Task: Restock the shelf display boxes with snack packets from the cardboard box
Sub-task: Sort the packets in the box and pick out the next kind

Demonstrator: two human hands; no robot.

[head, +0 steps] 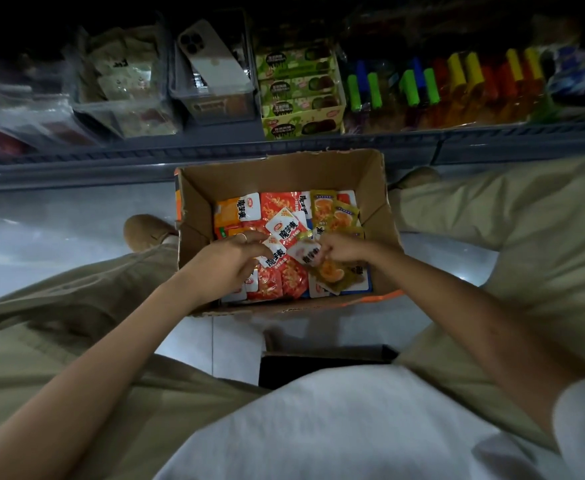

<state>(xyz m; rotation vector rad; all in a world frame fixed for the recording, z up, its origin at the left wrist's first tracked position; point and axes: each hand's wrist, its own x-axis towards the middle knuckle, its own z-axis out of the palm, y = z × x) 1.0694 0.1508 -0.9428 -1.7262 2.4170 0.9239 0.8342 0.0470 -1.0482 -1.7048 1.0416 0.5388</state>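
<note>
Snack packets [280, 209] filled the cardboard box [284, 173] at the centre of the frame, on the floor [59, 216]. Your left hand [228, 259] curled its fingers on a red-and-white packet [274, 252], and your right hand [341, 249] pinched a pale packet [306, 253] just beside it. Across the upper frame, the shelf [215, 152] held a green display box [299, 91] and a phone [211, 57] in a clear bin [215, 105].

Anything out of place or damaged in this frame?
A phone lies tilted in a clear bin meant for stock. The cardboard box has a ragged, torn top edge.
</note>
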